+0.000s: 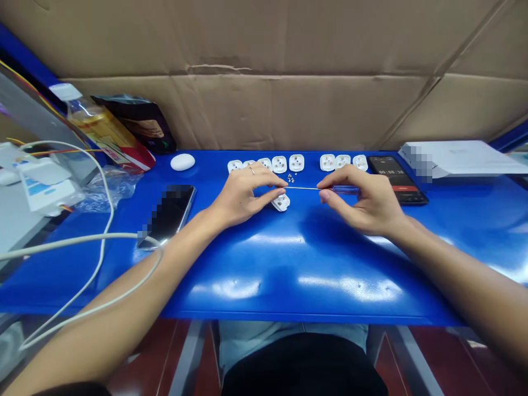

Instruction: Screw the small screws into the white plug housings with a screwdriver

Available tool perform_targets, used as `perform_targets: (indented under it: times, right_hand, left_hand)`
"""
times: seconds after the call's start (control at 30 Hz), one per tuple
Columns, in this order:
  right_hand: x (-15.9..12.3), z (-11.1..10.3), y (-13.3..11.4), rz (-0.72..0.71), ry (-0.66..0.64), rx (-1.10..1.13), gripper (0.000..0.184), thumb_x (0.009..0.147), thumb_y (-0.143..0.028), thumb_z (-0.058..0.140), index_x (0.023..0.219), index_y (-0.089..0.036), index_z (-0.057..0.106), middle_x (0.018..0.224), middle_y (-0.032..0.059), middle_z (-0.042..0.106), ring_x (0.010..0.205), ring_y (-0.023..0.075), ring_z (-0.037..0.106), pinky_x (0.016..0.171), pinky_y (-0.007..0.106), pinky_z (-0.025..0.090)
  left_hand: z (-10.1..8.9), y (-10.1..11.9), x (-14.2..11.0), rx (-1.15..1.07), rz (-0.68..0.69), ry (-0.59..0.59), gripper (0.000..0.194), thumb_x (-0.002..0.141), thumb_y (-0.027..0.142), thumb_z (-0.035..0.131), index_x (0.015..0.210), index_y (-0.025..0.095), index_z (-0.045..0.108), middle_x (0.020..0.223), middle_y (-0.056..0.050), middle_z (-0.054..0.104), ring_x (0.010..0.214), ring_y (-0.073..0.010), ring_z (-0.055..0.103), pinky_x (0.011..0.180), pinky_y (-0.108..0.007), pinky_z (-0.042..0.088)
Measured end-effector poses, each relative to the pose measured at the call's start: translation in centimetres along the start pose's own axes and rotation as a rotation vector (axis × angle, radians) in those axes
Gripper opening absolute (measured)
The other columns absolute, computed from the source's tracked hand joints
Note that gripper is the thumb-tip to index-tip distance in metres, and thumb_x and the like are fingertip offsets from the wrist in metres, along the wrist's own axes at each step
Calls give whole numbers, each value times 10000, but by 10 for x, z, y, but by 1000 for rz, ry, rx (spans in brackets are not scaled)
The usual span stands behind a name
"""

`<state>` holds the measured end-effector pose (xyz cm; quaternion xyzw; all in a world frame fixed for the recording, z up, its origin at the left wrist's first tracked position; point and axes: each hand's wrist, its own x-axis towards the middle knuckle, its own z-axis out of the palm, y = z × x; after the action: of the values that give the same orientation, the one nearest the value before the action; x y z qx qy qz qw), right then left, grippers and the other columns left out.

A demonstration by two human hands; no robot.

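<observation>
My right hand point(358, 198) is shut on a small screwdriver point(303, 188) with a translucent blue handle. Its thin steel shaft points left, and its tip reaches the fingertips of my left hand point(243, 195). Those fingertips are pinched close together at the tip, and anything tiny between them is hidden. Just below them, a white plug body point(281, 202) lies on the blue table point(264, 264), touching or nearly touching my left hand. Several more white plug bodies point(279, 164) stand in a row beyond my hands. A small cluster of screws point(291, 177) lies between the row and my left fingertips.
A black phone showing a timer point(396, 179) lies beyond my right hand. Another phone point(167, 214) lies left of my left hand, with a white cable point(99, 236) across the table nearby. A white oval object point(182, 162) and a bottle point(103, 132) stand far left. White papers point(457, 159) lie far right, before a cardboard wall point(264, 71).
</observation>
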<state>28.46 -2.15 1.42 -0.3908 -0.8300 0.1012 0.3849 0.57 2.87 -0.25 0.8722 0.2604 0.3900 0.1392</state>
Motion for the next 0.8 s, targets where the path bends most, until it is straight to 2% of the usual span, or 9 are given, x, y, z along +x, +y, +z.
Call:
perform_targets:
  times: [0.13, 0.27, 0.4, 0.5, 0.57, 0.67, 0.8]
  right_hand:
    - [0, 1, 1, 19, -26, 24, 55, 973, -266, 690, 1018, -279, 720, 962, 56, 793, 845, 264, 744, 753, 413, 590]
    - [1, 0, 2, 45, -35, 27, 70, 946, -260, 702, 1004, -287, 731, 966, 50, 794, 849, 273, 741, 776, 426, 593]
    - [1, -3, 4, 10, -52, 12, 74, 922, -202, 682, 937, -271, 706, 881, 26, 782, 762, 239, 727, 717, 391, 584]
    - [1, -3, 4, 13, -67, 11, 94, 882, -170, 690, 877, -264, 685, 813, 6, 762, 697, 214, 706, 666, 362, 568]
    - [1, -3, 4, 17, -81, 10, 96, 870, -165, 688, 869, -260, 684, 813, 2, 764, 693, 208, 707, 664, 356, 567]
    - [1, -2, 5, 22, -93, -1, 77, 877, -178, 678, 885, -252, 694, 850, 8, 777, 727, 212, 726, 686, 355, 574]
    - [2, -2, 5, 43, -99, -1, 58, 897, -209, 678, 912, -261, 700, 889, 15, 786, 773, 229, 734, 719, 371, 582]
  left_hand:
    - [0, 1, 0, 16, 0, 10, 182, 951, 310, 795, 1115, 232, 810, 1085, -58, 838, 1000, -250, 772, 986, -455, 575]
    - [-2, 0, 0, 35, -85, -93, 314, 930, 374, 800, 1209, 230, 791, 1228, -68, 813, 1113, -271, 753, 1042, -452, 564]
    - [-3, -1, 0, -3, -178, -142, 303, 929, 423, 797, 1160, 227, 804, 1186, -65, 824, 1050, -261, 769, 979, -406, 581]
    - [-3, -2, -2, -21, -207, -225, 438, 871, 463, 854, 1229, 219, 792, 1192, -73, 822, 1028, -281, 774, 931, -413, 599]
    - [-3, -3, -2, -20, -210, -283, 500, 863, 491, 859, 1271, 212, 782, 1234, -84, 813, 1079, -301, 769, 971, -428, 596]
    - [-3, -5, -4, -12, -221, -309, 478, 904, 504, 816, 1284, 216, 780, 1286, -87, 797, 1154, -313, 753, 1056, -442, 571]
    - [-3, -6, -4, -18, -216, -319, 491, 918, 502, 803, 1335, 245, 761, 1313, -69, 788, 1167, -308, 751, 1069, -434, 566]
